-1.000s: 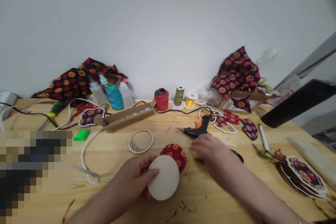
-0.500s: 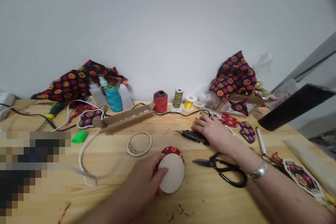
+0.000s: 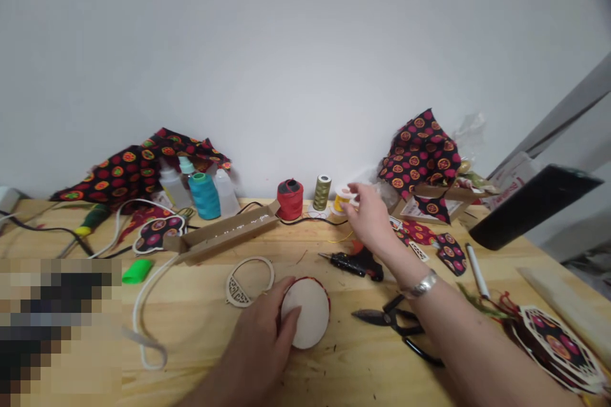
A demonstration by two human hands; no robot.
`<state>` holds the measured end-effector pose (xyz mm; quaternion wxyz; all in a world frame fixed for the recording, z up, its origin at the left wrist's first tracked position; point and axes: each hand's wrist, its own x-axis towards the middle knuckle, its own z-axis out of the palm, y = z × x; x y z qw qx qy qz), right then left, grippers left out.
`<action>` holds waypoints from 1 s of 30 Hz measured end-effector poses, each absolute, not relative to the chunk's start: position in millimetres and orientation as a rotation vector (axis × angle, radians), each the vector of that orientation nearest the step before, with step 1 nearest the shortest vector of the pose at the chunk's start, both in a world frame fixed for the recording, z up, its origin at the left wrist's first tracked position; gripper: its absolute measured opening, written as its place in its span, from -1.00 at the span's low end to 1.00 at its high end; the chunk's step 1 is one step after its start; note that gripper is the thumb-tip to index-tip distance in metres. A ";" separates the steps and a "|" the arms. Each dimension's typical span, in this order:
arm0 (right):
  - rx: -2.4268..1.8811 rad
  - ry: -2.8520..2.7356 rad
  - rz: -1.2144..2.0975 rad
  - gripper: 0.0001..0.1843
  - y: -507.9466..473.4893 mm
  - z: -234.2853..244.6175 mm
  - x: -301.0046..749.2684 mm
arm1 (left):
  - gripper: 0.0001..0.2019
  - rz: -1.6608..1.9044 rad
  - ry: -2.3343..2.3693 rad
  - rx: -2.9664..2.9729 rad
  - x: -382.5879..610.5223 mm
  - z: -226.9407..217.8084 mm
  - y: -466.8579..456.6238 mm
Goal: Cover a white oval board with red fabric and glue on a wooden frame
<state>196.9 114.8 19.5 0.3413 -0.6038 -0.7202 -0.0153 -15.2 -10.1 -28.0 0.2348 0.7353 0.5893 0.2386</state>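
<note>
The right hand point(image 3: 370, 219) has risen from the tabletop to a spool of gold thread point(image 3: 340, 205).
Its curled fingers point(image 3: 352, 189) meet the spool's white rim, grip unclear; the left hand point(image 3: 258, 337) clasps a smooth round wooden disc point(image 3: 308, 313) over red fabric point(image 3: 310, 279).

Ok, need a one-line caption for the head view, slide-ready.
Left hand holds a wooden disc on red fabric; right hand reaches a yellow thread spool.

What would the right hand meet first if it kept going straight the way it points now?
Most likely the spool of gold thread, just ahead of the right hand. Depth is hard to judge from this view, so the hand may already be touching it.
</note>
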 end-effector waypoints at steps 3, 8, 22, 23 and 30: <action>-1.572 -1.769 -0.119 -0.56 133.2 27.6 191.4 | -0.62 0.717 1.612 2.114 -18.4 -34.8 -10.6; -1.486 -1.700 -0.161 -0.40 147.2 43.9 179.8 | -0.65 0.785 1.588 2.224 -23.4 -43.6 -10.2; -1.234 -1.497 -0.200 -0.65 115.2 79.3 176.9 | -0.67 0.799 1.564 2.283 -22.8 -45.6 -10.6; -1.235 -1.489 -0.195 -0.66 111.0 79.4 179.8 | -0.67 0.786 1.573 2.278 -22.6 -45.9 -10.4; -1.201 -1.647 0.224 -0.78 96.0 71.1 150.5 | -0.63 0.711 1.538 2.222 -21.0 -45.1 -11.5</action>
